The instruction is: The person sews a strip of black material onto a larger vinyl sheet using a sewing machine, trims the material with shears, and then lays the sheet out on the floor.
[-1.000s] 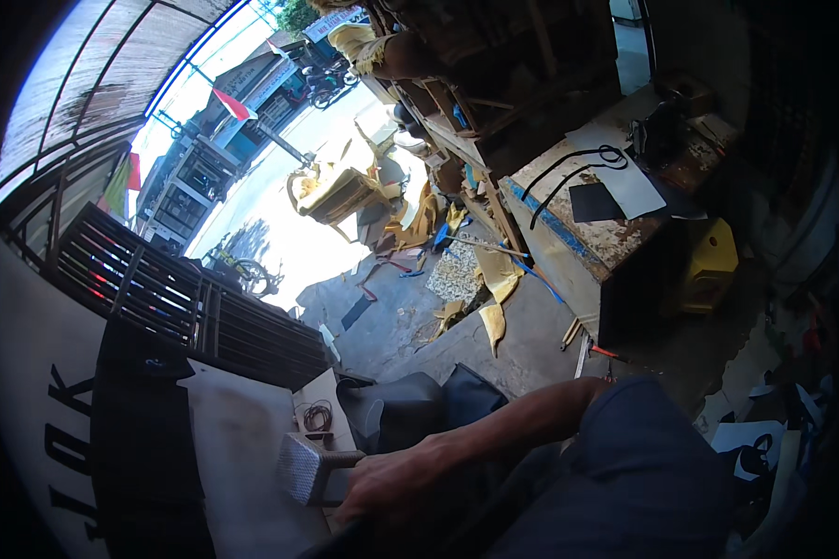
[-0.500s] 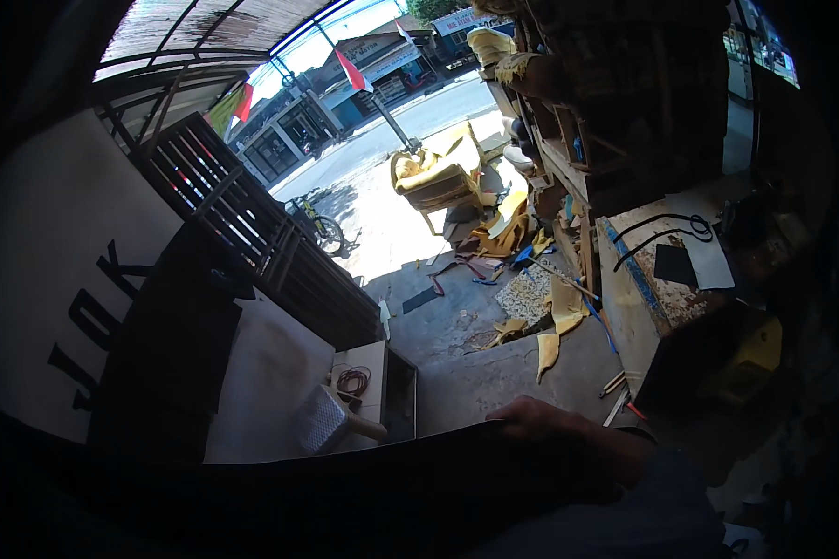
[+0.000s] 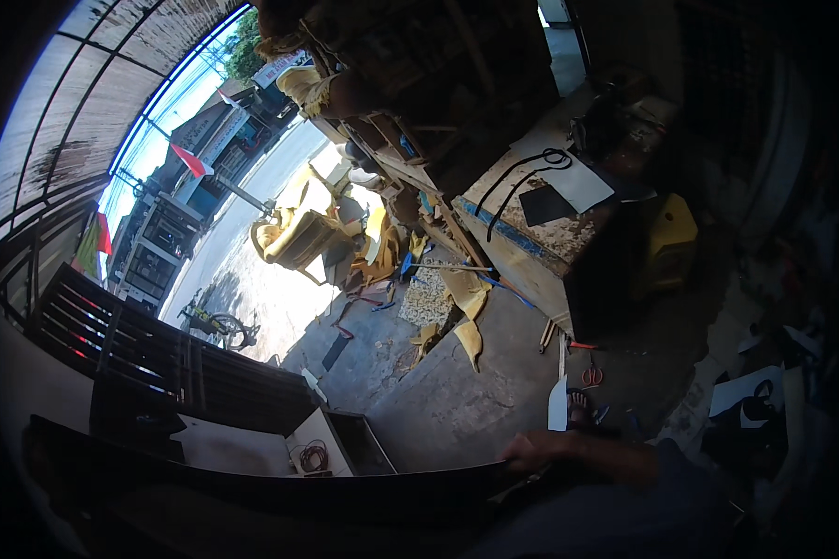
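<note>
A wide dark sheet of material (image 3: 280, 494), perhaps fabric or vinyl, stretches across the bottom of the view with its upper edge nearly taut. My right hand (image 3: 534, 451) is closed on the right end of that edge, knuckles up. At the sheet's far left corner my left hand (image 3: 43, 456) shows only dimly, closed around the edge; its fingers are mostly lost in shadow. Just beyond my right hand, a white pointed strip (image 3: 557, 405) stands out beside my foot (image 3: 578, 406).
A worn worktable (image 3: 531, 210) at right bears black cord and dark and white pieces. Red-handled scissors (image 3: 592, 374) lie on the floor, with yellow foam scraps (image 3: 468, 343) and a blue-headed hammer (image 3: 408, 265) farther off. Beyond stands a stripped yellow armchair (image 3: 303, 228). A low cabinet (image 3: 359, 443) is at left.
My view has swung to the right, so the worktable and armchair sit farther left. The sheet's left corner has come into view; my right hand still grips its edge.
</note>
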